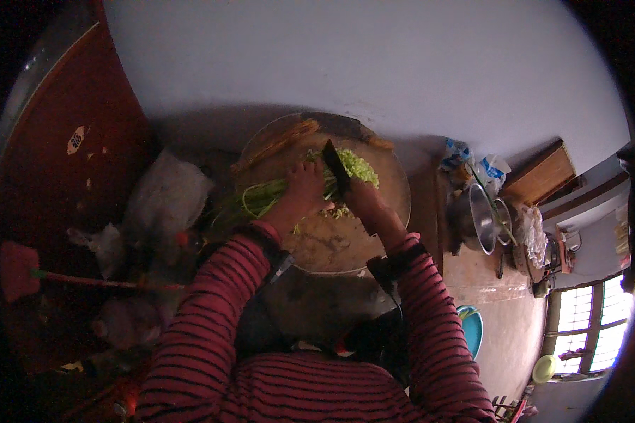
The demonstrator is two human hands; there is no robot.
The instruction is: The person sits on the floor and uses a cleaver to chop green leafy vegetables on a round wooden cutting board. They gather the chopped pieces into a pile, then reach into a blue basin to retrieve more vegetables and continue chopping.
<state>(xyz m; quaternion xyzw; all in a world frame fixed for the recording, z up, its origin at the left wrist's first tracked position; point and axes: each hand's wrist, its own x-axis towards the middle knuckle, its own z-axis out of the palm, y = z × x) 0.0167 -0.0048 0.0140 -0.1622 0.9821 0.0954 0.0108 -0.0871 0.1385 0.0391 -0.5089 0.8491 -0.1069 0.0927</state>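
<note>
My left hand (305, 189) presses down on a bunch of long green stalks (264, 198), which trail off to the left. In my right hand (368, 203) is a knife with a broad dark blade (337, 165), its edge right beside my left fingertips. Chopped pale-green pieces (359, 166) lie in a heap to the right of the blade, and a few more are under my right hand. All of this rests on a round wooden board (323, 248). The cut ends of the stalks are partly hidden by my left hand and the blade.
Against the wall, a wooden strip (278, 144) lies along the board's far rim. Metal bowls (481, 219) and plastic bags (492, 168) stand on the right. A turquoise basin (472, 332) sits lower right. Pale sacks (164, 195) and a red-handled tool (111, 281) are at left.
</note>
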